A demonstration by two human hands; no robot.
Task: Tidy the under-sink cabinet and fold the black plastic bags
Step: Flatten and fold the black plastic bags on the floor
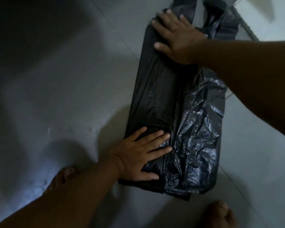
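Observation:
A black plastic bag (179,104) lies flat and lengthwise on the grey tiled floor, its left side folded over onto the middle. The right side is crinkled and shiny. My left hand (141,153) presses flat on the bag's near end with fingers spread. At the far end, my right hand (176,38) presses flat on the folded part, just below the bag's handles (220,25).
The grey tiled floor (64,96) spreads out to the left of the bag. My bare toes show at the bottom left (64,176) and the bottom right (220,213). A pale ledge or sill (262,18) runs along the top right corner.

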